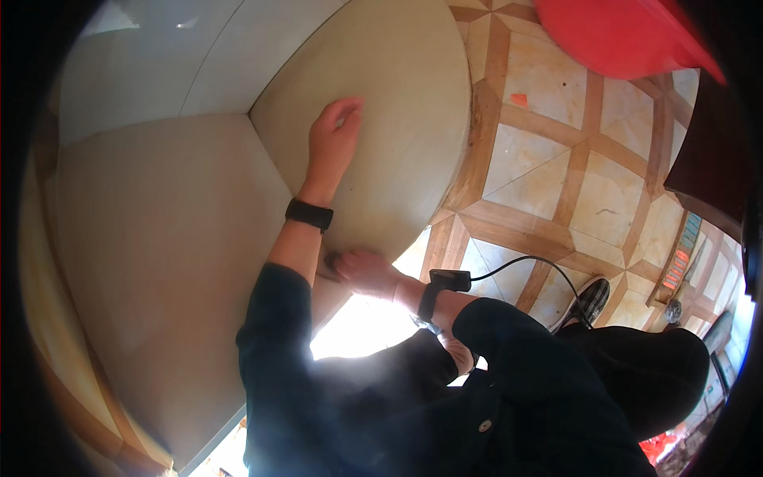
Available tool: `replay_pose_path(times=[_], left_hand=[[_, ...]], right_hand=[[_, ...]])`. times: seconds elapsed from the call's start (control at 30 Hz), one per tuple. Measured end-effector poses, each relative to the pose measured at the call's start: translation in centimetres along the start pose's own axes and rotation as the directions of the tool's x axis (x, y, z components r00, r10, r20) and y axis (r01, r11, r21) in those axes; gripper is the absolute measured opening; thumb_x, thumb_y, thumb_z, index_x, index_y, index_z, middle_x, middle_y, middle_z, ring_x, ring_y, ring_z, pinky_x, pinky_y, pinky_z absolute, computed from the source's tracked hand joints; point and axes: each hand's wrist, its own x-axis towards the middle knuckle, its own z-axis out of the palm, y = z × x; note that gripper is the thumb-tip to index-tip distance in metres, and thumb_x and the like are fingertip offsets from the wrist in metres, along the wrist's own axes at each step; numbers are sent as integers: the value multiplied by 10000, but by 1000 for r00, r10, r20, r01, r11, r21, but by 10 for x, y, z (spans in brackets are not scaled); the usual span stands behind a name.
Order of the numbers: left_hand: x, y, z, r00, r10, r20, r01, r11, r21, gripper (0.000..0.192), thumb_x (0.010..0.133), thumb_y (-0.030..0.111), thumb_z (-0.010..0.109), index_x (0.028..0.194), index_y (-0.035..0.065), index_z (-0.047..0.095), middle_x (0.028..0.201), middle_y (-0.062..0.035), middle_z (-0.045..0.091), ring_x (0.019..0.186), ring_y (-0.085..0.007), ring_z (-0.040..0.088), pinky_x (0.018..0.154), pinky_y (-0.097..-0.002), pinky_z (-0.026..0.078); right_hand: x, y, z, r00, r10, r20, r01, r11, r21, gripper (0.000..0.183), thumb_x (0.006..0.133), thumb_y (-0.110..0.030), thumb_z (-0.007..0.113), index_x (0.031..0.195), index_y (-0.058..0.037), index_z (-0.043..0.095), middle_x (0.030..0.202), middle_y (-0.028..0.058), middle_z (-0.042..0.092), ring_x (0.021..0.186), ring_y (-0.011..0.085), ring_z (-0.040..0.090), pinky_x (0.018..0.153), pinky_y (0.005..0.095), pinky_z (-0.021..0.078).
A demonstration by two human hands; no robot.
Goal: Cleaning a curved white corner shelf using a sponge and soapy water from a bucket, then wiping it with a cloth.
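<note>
My left hand (335, 134) is raised over a large beige panel (393, 119) with a curved edge. Its fingers are curled, thumb towards the fingertips, and I see nothing between them. Lower down, my right hand (369, 274) is blurred at the near corner of that panel. Its fingertips are at a small dark object (331, 260), too blurred to name; whether they grip it I cannot tell. A second flat, greyish-beige panel (173, 250) meets the first along a seam to the left of my hands. Black straps are around both wrists, the right one bearing a small box with a cable.
White glossy panels (155, 59) adjoin at the upper left. A patterned tile floor (536, 173) lies to the right, with a red plastic object (620, 36) above and dark furniture (709, 155) at the far right. My shoe (593, 298) and a black cable (530, 257) are lower right.
</note>
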Motion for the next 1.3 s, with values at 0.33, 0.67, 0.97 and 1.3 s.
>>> replay_pose_path(times=[0.33, 0.67, 0.97, 1.3], left_hand=[[-2, -8, -4, 1000, -25, -11, 26, 999, 48, 202, 908, 110, 556, 1069, 18, 636, 1047, -57, 660, 988, -133, 593, 877, -263, 446], [-10, -30, -1, 998, -65, -13, 66, 993, 98, 180, 892, 94, 554, 1040, 49, 648, 1019, -61, 660, 924, -143, 615, 775, -257, 486], [-5, -37, 9, 998, 0, -57, 8, 992, 129, 163, 879, 91, 563, 1012, 46, 647, 971, -60, 660, 864, -158, 621, 747, -263, 490], [1, -21, 17, 991, 132, -35, -114, 941, 317, 137, 818, 57, 582, 933, 46, 655, 925, -90, 646, 857, -236, 598, 718, -320, 497]], right_hand=[[33, 177, -149, 971, 236, -33, -237, 946, -221, 302, 764, -76, 543, 1061, -42, 585, 1020, 88, 583, 965, 264, 558, 856, 366, 467], [-4, 148, -159, 995, 96, 0, -93, 973, -211, 240, 782, -79, 555, 1007, -22, 617, 960, 74, 569, 937, 247, 551, 849, 349, 474], [19, 230, -214, 961, 195, -194, -257, 888, -382, 292, 779, -86, 539, 1063, -84, 605, 1017, 47, 571, 972, 229, 543, 837, 362, 458], [8, 260, -269, 778, 622, -84, -615, 729, -300, 419, 746, -28, 544, 1162, -73, 560, 1110, 100, 571, 1021, 306, 531, 839, 394, 461]])
